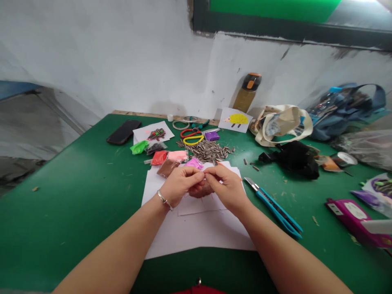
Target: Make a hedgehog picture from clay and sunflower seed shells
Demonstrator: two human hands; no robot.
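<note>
My left hand and my right hand meet over white sheets of paper. Their thumbs and index fingers pinch together, fingertips touching. A tiny pinkish bit seems to sit between the tips, too small to name. Just beneath the fingers lies a brown clay-like shape on a smaller sheet, partly hidden by both hands. Beyond my left hand are packets of modelling clay: brown, pale pink, red and bright pink. A pile of striped sunflower seeds is behind them.
A blue utility knife with its blade out lies right of the paper. Scissors, a phone, a hedgehog picture and a bottle stand farther back. Bags and a magenta device occupy the right.
</note>
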